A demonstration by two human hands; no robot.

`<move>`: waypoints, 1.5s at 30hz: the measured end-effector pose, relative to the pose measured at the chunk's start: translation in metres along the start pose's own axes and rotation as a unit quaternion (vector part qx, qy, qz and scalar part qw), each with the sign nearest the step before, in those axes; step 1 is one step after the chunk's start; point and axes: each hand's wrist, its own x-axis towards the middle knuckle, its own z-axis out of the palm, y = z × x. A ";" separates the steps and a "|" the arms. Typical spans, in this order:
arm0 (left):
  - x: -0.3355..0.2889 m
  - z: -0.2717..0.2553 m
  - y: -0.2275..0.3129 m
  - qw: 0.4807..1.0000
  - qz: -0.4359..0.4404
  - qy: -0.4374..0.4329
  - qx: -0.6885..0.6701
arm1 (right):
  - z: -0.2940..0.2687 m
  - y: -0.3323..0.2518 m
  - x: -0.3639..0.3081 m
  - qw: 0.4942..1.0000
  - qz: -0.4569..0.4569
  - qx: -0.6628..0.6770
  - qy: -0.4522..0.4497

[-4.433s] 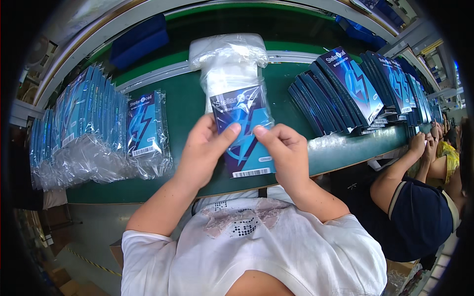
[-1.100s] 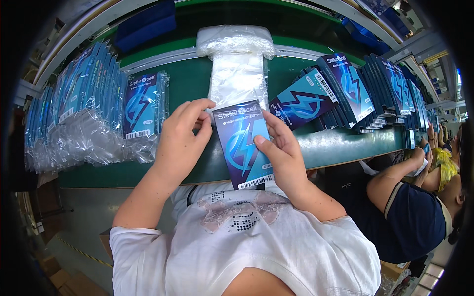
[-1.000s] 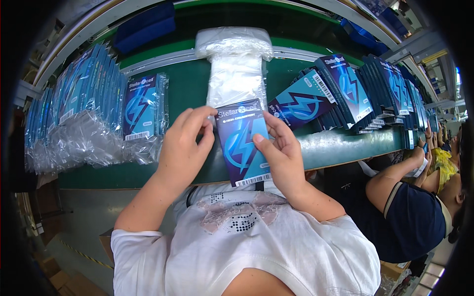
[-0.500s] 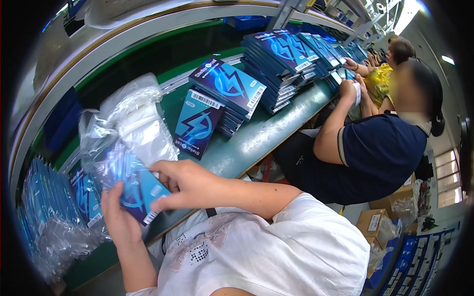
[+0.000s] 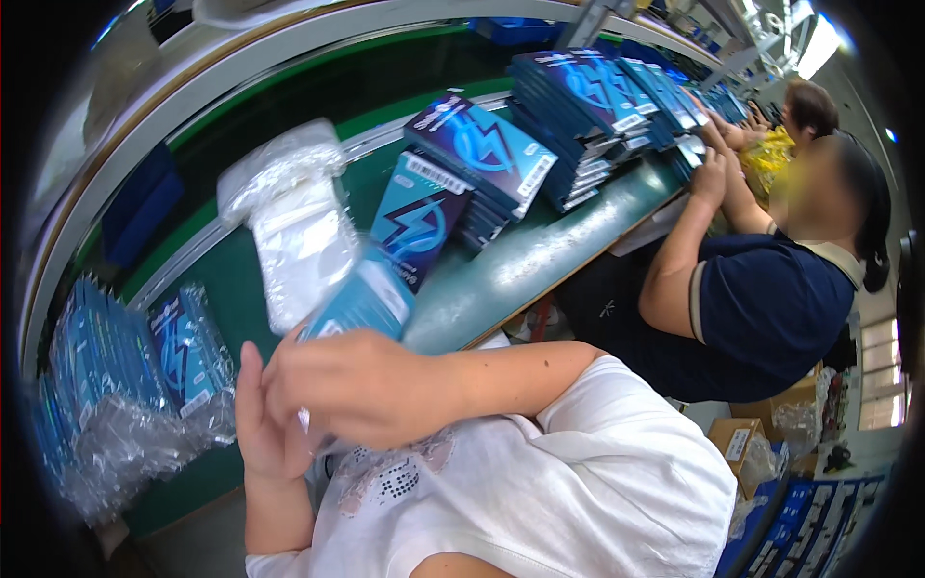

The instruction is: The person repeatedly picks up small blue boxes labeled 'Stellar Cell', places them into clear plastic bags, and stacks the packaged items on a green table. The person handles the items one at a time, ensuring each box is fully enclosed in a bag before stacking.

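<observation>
- One flat blue box (image 5: 371,294) is held up at a tilt by the right-hand grip (image 5: 361,385) and left-hand grip (image 5: 265,414); its lower end is hidden by them
- Both hands are brought close together at that end, the right crossed in front of the left; through motion blur, how far either is closed on the box cannot be told
- Light, fairly stiff handling is suggested by the thin, straight-edged shape; some slipping is to be expected of a glossy face, and corners might be crushed; it is probably best held by its long edges
- The green desk (image 5: 472,299) is smooth and shiny; on it are set a pile of clear bags (image 5: 299,241), stacked boxes (image 5: 482,154), a loose box (image 5: 419,217) just beside these, and wrapped boxes (image 5: 106,356) at the left
- At the right a co-worker (image 5: 761,308) in a dark top is seen; cartons (image 5: 729,443) are placed nearby
</observation>
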 end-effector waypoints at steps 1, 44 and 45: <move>-0.007 -0.018 0.006 0.984 0.092 -0.016 0.151 | 0.011 -0.001 0.001 0.997 -0.009 0.036 -0.062; 0.055 -0.013 0.036 0.583 0.277 0.017 0.764 | -0.040 0.035 -0.042 0.690 0.445 0.563 0.094; 0.056 -0.014 0.037 0.599 0.266 0.014 0.756 | -0.038 0.039 -0.037 0.680 0.443 0.578 0.085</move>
